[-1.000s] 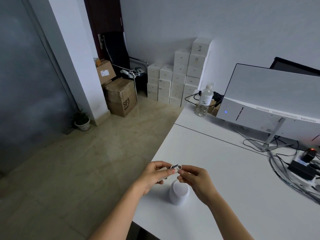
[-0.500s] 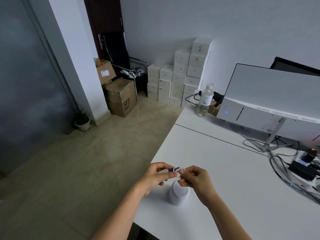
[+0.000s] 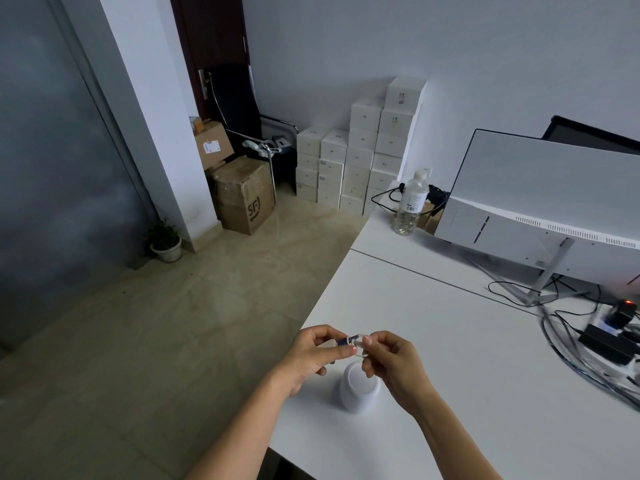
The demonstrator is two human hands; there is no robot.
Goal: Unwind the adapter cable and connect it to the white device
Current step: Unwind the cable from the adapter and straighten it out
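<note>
A small coiled white adapter cable with a dark blue plug hangs between my two hands, above the table. My left hand pinches the plug end with thumb and forefinger. My right hand pinches the white loop on its other side. Right below the hands stands the white device, a rounded cylinder, upright on the white table near its left edge. Part of the device's top is hidden by my right hand.
A white monitor on a stand fills the back right, with a water bottle to its left. A power strip with black adapters and tangled cables lies at the right edge. White boxes and cardboard cartons stand on the floor.
The hands have drawn slightly apart, and the blue plug end has come out of the coil into view at my left fingertips. The device has not moved.
</note>
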